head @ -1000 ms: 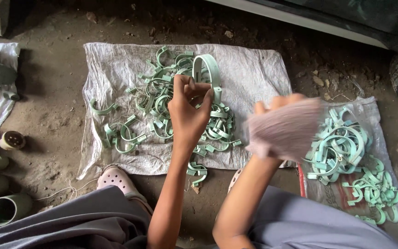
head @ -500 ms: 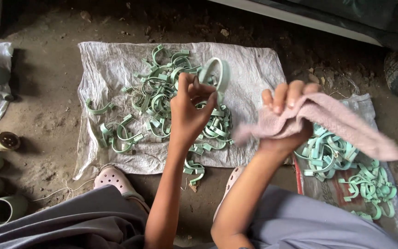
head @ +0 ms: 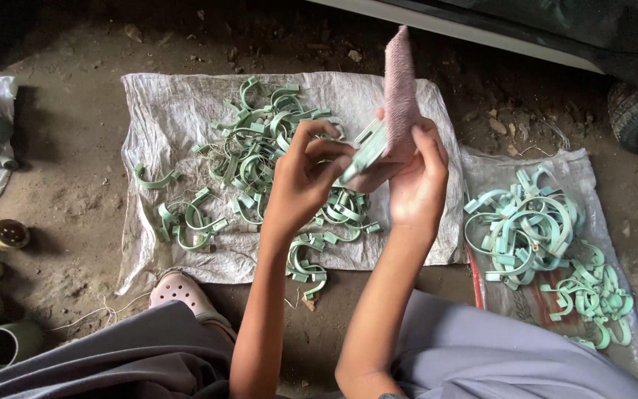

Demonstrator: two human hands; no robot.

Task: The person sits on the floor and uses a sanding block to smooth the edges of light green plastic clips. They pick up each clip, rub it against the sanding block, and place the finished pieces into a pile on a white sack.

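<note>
The left hand (head: 300, 185) pinches a pale green curved plastic clip (head: 363, 151) by its near end, fingers pressed on it. The right hand (head: 416, 181) holds a pink fuzzy cloth (head: 400, 89) wrapped against the clip, fingers closed around it. Half a second ago the cloth hung out to the right and the two hands were apart; now they are together in the middle, and the cloth stands up tall with the clip touching it. To me that looks like the clip is being wiped. Just past the hands, a white woven sack (head: 164, 103) lies on the dirt floor (head: 68, 185) with a heap of green clips (head: 260, 148). To the right, another sack (head: 577, 170) carries a second pile of green clips (head: 533, 229). A pink rubber shoe (head: 179, 290) sits near the left knee.
</note>
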